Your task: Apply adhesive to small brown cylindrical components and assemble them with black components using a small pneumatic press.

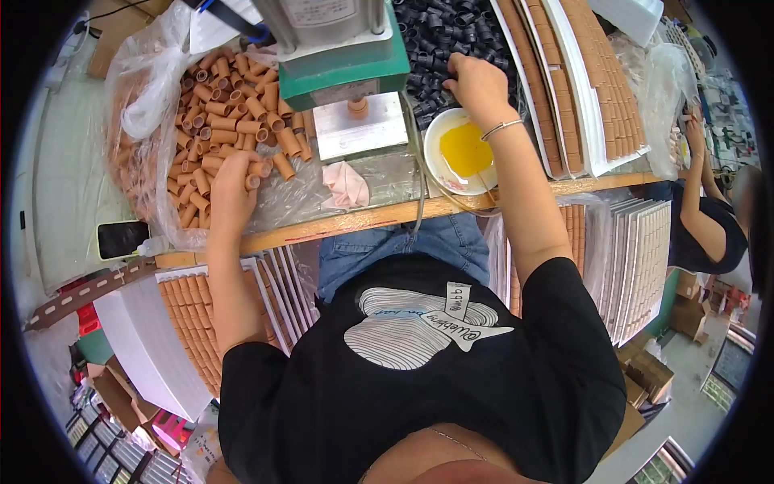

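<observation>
My left hand [232, 184] is closed around one or two short brown tubes [260, 169], at the near edge of a big heap of brown tubes [234, 121] lying on clear plastic. At the edge of a pile of small black plastic rings [439, 36], my right hand [477, 87] has its fingers curled together; what they pinch is too small to tell. Between my hands stands a press with a green block [347, 79] above a metal plate [361, 129]. A small brown round piece [358, 108] sits under the block. Beside my right wrist is a white bowl of yellow liquid [466, 152].
A crumpled pink cloth [347, 185] lies before the press. White trays of brown tubes [601, 81] stand at the right, more trays [637, 266] below the wooden table edge [322, 230]. A phone [122, 239] rests at the left. Another person's arm [700, 185] shows far right.
</observation>
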`<state>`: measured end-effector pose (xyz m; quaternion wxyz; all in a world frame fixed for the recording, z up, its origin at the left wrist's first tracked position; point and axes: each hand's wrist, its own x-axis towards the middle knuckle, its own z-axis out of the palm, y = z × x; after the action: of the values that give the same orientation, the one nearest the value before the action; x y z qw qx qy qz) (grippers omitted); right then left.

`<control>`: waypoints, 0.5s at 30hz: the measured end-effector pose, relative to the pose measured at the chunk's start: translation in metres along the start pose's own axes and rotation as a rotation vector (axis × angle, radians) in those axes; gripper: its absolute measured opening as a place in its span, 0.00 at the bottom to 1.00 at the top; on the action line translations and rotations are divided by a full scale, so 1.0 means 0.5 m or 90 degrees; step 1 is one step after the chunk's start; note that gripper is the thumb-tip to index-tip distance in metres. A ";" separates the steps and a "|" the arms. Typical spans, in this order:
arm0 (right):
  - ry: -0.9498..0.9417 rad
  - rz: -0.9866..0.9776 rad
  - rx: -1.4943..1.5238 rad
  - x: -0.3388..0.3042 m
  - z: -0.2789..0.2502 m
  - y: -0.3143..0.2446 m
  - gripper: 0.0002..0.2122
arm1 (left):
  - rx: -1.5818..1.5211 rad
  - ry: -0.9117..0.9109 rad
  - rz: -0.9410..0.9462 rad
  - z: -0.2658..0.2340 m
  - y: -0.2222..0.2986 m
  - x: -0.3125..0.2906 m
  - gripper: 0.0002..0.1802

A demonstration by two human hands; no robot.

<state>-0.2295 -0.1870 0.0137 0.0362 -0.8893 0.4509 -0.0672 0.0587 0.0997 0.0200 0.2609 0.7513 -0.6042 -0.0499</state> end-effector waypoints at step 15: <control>0.074 0.108 0.641 -0.274 -0.076 0.047 0.06 | -0.740 -0.069 -0.037 0.128 0.213 -0.031 0.19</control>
<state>-0.3342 -0.0904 0.0362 0.4402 -0.7166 0.4347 -0.3220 -0.0643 0.0786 0.0097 0.5974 0.4976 -0.4692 -0.4187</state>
